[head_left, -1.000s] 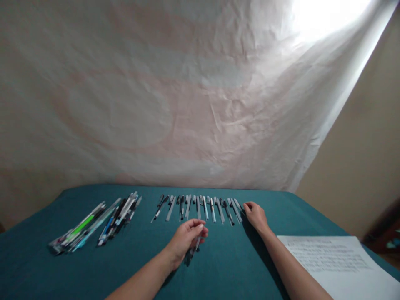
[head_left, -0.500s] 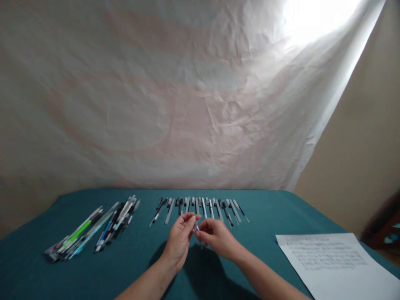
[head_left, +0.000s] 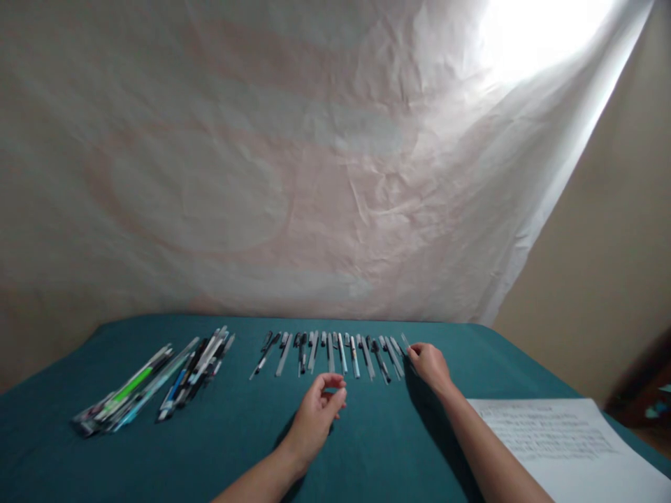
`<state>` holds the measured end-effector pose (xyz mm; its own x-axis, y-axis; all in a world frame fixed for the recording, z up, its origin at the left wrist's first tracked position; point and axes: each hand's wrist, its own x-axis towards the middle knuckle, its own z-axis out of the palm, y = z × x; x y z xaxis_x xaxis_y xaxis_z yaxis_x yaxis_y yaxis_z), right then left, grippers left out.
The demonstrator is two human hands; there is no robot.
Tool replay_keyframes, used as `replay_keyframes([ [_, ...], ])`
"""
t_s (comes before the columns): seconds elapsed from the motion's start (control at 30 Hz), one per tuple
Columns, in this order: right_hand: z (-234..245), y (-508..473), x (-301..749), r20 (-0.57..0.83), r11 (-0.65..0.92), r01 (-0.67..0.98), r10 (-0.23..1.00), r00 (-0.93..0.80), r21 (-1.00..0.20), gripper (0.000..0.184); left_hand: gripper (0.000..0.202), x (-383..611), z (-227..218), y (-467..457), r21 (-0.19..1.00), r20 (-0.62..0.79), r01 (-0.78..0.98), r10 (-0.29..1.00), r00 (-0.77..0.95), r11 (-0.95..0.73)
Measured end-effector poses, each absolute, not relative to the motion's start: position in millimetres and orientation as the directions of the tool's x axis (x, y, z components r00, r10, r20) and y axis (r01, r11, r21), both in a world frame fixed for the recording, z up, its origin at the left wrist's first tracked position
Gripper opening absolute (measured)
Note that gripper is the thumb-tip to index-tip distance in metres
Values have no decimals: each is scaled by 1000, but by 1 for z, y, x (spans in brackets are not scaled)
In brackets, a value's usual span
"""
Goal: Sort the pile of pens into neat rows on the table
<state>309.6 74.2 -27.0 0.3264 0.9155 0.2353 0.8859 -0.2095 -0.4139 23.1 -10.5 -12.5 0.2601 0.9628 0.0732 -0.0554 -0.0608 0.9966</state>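
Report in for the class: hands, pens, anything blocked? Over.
Left hand loosely curled over table. Right hand pinching thin clear piece at right end of pen row. Right forearm partly hiding paper.

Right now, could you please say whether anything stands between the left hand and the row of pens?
Nothing visible does: only green table shows between the left hand and the row; the right hand is at its right end.

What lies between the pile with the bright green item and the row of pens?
A second bundle, black, white and some blue, then bare teal cloth up to the row of pens; seen in the head view.
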Motion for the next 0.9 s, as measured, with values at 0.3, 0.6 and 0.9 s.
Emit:
replay_keyframes([
  [0.3, -32, 70, 308, 214, -285, 898, 905, 367, -334, 32, 24, 23, -5, -25, 965, 188, 100, 908, 375, -242],
  [0.6, 23, 26, 183, 375, 242, 806, 927, -27, -540, 25, 34, 63, 13, -71, -45, 636, 191, 120, 763, -981],
  [0.9, 34, -12, 90, 55, 223, 392, 917, -395, -893, 28, 24, 34, 44, -80, -218, 592, 272, 95, 801, -937],
])
